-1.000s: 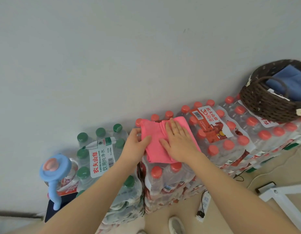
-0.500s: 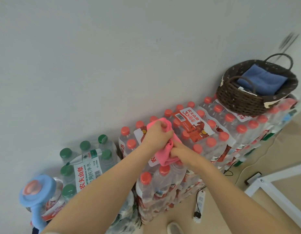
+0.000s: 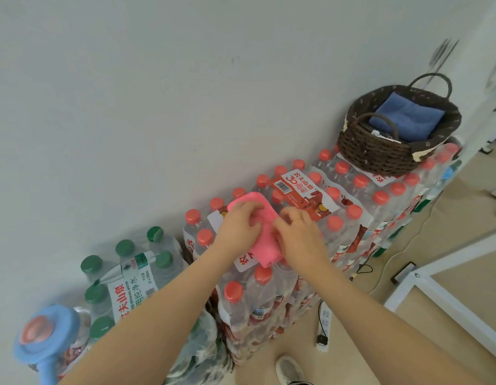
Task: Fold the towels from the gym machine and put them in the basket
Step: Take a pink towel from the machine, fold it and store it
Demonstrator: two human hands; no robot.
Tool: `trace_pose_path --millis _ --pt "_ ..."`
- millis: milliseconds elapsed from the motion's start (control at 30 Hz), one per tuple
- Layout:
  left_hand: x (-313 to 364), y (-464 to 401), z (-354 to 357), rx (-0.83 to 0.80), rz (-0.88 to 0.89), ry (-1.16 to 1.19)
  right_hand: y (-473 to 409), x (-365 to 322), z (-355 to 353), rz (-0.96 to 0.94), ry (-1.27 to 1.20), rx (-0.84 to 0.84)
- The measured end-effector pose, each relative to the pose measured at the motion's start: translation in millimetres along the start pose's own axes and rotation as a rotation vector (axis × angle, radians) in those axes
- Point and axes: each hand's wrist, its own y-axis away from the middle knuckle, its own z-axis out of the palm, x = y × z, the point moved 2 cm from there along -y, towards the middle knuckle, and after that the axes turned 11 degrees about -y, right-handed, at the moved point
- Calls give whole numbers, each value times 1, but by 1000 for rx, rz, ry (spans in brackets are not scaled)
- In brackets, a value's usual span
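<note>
Refolded narrower, pink towel [image 3: 265, 234] runs wall-to-person (both hands [image 3: 239, 229] [image 3: 299, 234] grip it).

in front of me red-capped water packs [image 3: 360, 207] stack against a pale wall [image 3: 158, 93]; green-capped packs [image 3: 124, 273] sit just left. a blue jug lid [image 3: 44, 334], a power strip [image 3: 324, 326], my shoe [image 3: 290, 369] below.
</note>
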Motion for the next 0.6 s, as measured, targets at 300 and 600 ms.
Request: trace_pose_path --millis 300,600 --pt "-29 -12 1 -209 200 -540 22 13 9 -192 90 -182" --pt "-18 -24 -2 -204 6 -245 26 21 18 -104 -44 -177"
